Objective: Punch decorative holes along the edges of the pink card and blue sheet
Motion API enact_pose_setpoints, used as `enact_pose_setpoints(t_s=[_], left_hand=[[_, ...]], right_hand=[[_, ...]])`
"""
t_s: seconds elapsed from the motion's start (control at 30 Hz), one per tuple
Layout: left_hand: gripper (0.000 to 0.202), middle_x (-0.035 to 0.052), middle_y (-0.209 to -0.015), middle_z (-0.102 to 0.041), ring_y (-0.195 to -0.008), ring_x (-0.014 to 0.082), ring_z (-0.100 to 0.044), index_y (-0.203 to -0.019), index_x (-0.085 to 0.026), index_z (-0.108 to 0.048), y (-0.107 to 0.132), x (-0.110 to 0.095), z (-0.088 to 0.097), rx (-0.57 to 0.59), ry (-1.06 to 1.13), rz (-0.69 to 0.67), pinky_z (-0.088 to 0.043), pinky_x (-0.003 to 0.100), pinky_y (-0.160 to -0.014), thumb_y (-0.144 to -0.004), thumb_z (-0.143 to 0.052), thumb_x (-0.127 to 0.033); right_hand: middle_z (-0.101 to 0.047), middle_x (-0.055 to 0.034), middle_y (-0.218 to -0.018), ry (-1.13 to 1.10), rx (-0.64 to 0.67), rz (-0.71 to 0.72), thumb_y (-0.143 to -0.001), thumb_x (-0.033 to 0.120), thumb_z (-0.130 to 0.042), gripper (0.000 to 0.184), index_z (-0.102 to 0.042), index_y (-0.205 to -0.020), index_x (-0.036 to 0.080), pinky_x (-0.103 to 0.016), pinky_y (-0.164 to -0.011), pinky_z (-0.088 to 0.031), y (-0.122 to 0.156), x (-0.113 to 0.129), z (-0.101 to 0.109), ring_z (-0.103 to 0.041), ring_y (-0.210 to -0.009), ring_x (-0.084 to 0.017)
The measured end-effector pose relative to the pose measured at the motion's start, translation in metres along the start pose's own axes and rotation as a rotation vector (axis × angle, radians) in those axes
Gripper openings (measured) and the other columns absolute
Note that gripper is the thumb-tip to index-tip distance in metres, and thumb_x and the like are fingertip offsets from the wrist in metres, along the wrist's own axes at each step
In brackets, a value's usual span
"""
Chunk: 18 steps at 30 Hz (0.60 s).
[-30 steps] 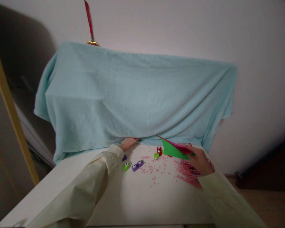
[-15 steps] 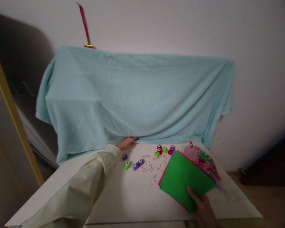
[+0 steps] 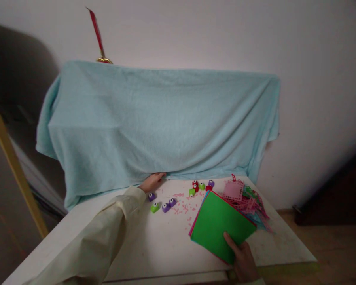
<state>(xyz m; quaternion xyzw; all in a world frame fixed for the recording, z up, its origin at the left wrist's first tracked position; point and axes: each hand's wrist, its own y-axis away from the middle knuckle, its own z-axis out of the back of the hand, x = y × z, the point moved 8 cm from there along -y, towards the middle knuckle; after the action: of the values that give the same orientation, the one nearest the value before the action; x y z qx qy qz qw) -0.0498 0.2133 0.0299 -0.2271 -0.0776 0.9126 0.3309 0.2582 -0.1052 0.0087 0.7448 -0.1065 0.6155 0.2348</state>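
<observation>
Nearby, right hand (image 3: 243,259) pinches green paper stack (image 3: 219,225).

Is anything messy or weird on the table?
Yes. Tiny pink scraps are scattered over the table near the little punches. Punched-out sheets lie in a jumbled heap at the right. A blue towel hides something big at the back.

A home craft corner: towel-draped furniture (image 3: 160,122), paper punches (image 3: 166,206) on white table (image 3: 166,245).
</observation>
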Motion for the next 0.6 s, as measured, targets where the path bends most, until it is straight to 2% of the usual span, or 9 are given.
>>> enact_pose_setpoints(t_s=[0.17,0.33,0.47,0.6], left_hand=[[0.032,0.0049,-0.108,-0.063,-0.097,0.0191,-0.057,-0.109,-0.023,-0.058,0.0028,0.0006,0.0058,-0.02,0.02,0.02,-0.04,0.029,-0.089,-0.079,-0.049,-0.017],[0.024,0.0058,-0.098,-0.067,-0.091,0.0208,-0.058,-0.098,-0.02,-0.066,-0.0001,-0.0004,0.0066,-0.028,0.123,0.012,-0.041,0.03,-0.086,-0.081,-0.049,-0.027],[0.026,0.0072,-0.091,-0.069,-0.087,0.0224,-0.06,-0.091,-0.019,-0.069,-0.0009,-0.0009,0.0052,-0.036,0.139,0.019,-0.041,0.031,-0.084,-0.081,-0.051,-0.035],[0.031,0.0089,-0.094,-0.07,-0.088,0.0242,-0.06,-0.092,-0.018,-0.071,-0.0009,-0.0029,0.0027,-0.024,0.183,0.034,-0.042,0.032,-0.084,-0.08,-0.053,-0.04]], right_hand=[[-0.071,-0.0059,-0.072,-0.023,0.054,-0.001,-0.048,0.046,-0.077,0.039,-0.073,-0.074,0.018,-0.034,-0.069,-0.054,0.001,0.0059,-0.0065,-0.066,-0.083,-0.029],[-0.071,-0.0065,-0.071,-0.066,0.073,-0.044,-0.048,0.046,-0.077,0.042,-0.072,-0.077,0.015,-0.035,-0.068,-0.054,0.0022,0.0032,-0.01,-0.066,-0.078,-0.029],[-0.071,-0.0055,-0.071,-0.038,0.054,-0.044,-0.048,0.045,-0.078,0.04,-0.073,-0.075,0.016,-0.033,-0.069,-0.054,0.0021,0.0011,-0.0065,-0.066,-0.079,-0.028],[-0.071,-0.0057,-0.071,-0.031,0.061,-0.03,-0.048,0.046,-0.077,0.042,-0.073,-0.076,0.015,-0.033,-0.071,-0.054,0.0008,0.0011,-0.0067,-0.066,-0.08,-0.028]])
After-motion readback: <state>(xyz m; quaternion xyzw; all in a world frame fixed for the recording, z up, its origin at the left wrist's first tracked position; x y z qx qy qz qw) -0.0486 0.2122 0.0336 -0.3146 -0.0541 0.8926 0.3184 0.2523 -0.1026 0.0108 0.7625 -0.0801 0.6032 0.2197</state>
